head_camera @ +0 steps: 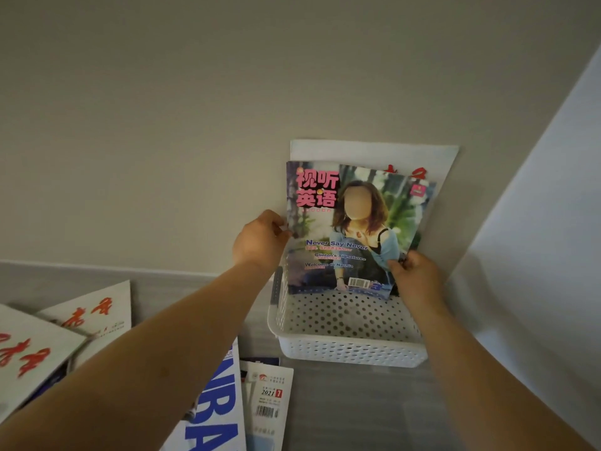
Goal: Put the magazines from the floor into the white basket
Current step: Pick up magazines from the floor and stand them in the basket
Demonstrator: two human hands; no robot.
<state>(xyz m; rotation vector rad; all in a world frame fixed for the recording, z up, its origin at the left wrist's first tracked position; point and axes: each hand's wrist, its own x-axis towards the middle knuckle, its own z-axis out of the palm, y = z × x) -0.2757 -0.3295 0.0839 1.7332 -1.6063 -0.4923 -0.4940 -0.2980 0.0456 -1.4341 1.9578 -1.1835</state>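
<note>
basket front free, magazines behind (upright)

1. A white perforated plastic basket stands on the grey floor, close against a beige wall.
2. A colourful glossy magazine with a pink title stands upright, its lower edge down inside the basket.
3. The left hand pinches this magazine's left edge; the right hand grips its lower right corner.
4. Behind it, a larger white magazine with red characters leans against the wall.
5. On the floor at the left lie two overlapping white magazines with red brush lettering.
6. Nearer the basket, a white magazine with big blue letters lies partly under the left forearm, and a smaller white booklet marked "2021 7" lies just beside it.
</note>
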